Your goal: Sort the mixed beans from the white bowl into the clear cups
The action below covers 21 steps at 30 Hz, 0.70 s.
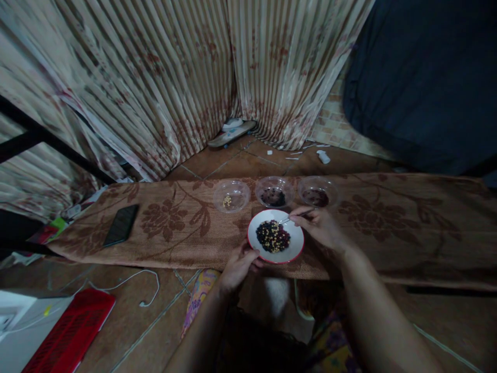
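Holding a red-rimmed white bowl [297, 240] in the left hand [238, 265] and a slim metal tool [285, 220] in the right hand [315, 225].
Gripping the bowl at its near-left rim, thumb on the edge and left fingers tucking below; pinching the tool between the right fingers and angling its tip over the bowl's far-right part, beside a heap of mixed bean-like pieces [273, 237], dark and pale yellow, lying inside the bowl. Having the cloth-covered counter [388, 254] stretching to both sides of the bowl. Facing three clear containers in a row just beyond the bowl: the left container [241, 194] holding a few pale pieces [227, 201], the middle container [274, 183] blackish ones, the right container [312, 183] dark reddish ones. Having a dark phone [121, 226] lying well left of the bowl.
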Motion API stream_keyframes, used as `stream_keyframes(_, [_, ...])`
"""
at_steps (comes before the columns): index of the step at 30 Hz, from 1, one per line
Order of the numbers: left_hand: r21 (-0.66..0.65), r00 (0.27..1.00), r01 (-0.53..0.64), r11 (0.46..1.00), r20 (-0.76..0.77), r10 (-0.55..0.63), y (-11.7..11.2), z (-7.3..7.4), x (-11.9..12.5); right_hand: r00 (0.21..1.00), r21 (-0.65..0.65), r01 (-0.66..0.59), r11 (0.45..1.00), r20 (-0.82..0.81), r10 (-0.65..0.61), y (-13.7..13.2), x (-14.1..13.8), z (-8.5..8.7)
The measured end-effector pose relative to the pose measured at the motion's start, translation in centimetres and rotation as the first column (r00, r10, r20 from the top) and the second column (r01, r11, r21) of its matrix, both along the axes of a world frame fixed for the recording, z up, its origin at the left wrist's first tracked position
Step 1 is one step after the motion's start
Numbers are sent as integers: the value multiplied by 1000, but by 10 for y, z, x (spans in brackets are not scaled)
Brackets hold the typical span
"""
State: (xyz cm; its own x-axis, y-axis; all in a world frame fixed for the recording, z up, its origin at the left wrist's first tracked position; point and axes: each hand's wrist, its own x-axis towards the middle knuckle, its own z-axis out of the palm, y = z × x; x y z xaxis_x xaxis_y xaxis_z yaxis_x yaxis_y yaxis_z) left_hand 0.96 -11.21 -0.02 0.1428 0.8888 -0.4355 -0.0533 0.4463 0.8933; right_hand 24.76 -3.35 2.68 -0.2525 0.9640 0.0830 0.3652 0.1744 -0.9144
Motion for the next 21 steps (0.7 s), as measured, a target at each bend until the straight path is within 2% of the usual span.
stream_keyframes(6, [5,1000,2,1000,-8,-2,0,-1,0,994,5,-21,1000,108,20,2,1,-8])
stream_keyframes(21, [9,1000,14,1000,-27,-13,0,0,1,989,93,-65,994,137,52,0,-3,-6])
